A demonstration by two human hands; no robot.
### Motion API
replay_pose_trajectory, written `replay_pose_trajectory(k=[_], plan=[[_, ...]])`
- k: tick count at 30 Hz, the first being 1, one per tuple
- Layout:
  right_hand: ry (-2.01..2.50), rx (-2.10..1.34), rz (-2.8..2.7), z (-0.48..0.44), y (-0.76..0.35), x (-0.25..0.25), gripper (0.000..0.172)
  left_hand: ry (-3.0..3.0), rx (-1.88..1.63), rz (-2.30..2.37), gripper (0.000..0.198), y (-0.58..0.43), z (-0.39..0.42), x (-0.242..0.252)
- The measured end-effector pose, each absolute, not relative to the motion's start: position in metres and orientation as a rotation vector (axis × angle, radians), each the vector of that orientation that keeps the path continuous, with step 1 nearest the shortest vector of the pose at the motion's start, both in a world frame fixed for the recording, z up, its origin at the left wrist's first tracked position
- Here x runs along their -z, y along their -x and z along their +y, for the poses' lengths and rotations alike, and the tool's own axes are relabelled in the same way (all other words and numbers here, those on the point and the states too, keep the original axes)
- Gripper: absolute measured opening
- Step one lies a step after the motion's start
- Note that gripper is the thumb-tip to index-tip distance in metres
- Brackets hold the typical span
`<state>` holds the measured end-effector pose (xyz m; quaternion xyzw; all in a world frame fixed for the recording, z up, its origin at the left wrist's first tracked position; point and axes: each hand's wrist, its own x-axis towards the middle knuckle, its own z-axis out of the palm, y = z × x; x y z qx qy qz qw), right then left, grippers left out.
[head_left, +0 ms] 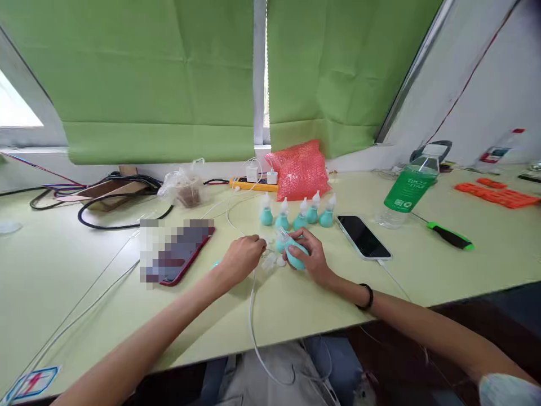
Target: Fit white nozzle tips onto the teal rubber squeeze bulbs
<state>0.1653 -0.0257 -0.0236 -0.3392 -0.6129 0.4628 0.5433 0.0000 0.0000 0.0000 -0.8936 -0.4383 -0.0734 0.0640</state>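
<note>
My right hand (313,260) is wrapped round a teal bulb nasal aspirator (298,257), its clear tip pointing up and to the left. My left hand (244,258) is closed just to the left of it, fingertips pressed together; whatever they hold, if anything, is too small to tell. Small clear and white plastic pieces (269,261) lie on the table between the two hands. Beyond them several more teal aspirators (301,219) with clear tips stand upright in a cluster. A bit of teal (216,264) shows behind my left wrist, mostly hidden.
A red-edged phone (186,254) lies left, a white-cased phone (364,237) right. Farther right are a green-labelled bottle (408,192), a screwdriver (451,235) and orange parts (494,194). Pink bubble wrap (301,172) and a power strip (253,185) sit behind. A white cable (252,316) crosses the front edge.
</note>
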Motion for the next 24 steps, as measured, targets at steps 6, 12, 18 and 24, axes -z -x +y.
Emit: replay_pose_trajectory(k=[6,12,18,24], plan=[[0.828,-1.026,-1.523,-0.027,-0.167,0.022,0.024,2.67,0.373,-1.463,0.026,-0.001,-0.005,0.002],[0.774,-0.82,-1.747,-0.035,-0.164,0.02,0.033,2.737,0.848,-1.507,0.035,0.003,-0.03,-0.03],[0.692,-0.773,-1.825,-0.039,-0.164,0.018,0.024,3.078,0.842,-1.519,0.04,-0.005,-0.042,-0.037],[0.654,-1.351,-1.744,-0.037,-0.168,0.013,0.019,3.555,1.012,-1.592,0.044,-0.001,-0.037,-0.038]])
